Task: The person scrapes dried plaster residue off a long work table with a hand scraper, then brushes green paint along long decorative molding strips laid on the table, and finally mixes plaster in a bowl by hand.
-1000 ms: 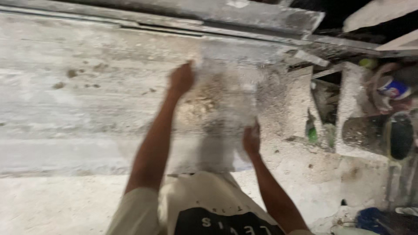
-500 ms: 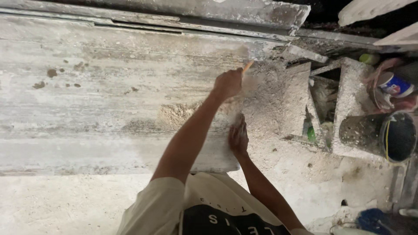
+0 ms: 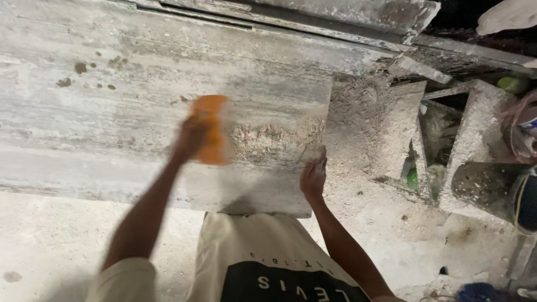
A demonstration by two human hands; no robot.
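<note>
1. Both hands work over a long grey stone slab (image 3: 112, 112) seen from the head camera.
2. The left hand (image 3: 193, 137) is closed around an orange block (image 3: 211, 130), blurred by motion, pressed against the slab's face near its middle.
3. The right hand (image 3: 313, 176) lies open and flat, fingers together, on the slab's right end close to the near edge; it holds nothing.
4. A patch of pale dust and grit (image 3: 268, 137) sits on the slab between the two hands, just right of the orange block.
5. The slab runs from the far left to its right end, where rough, dusty concrete blocks (image 3: 386, 128) stand beside it.
6. Further right, a dark bucket (image 3: 486, 187) lies tilted near a green bottle (image 3: 412, 178).
7. The floor (image 3: 391, 235) below is pale and dusty.
</note>
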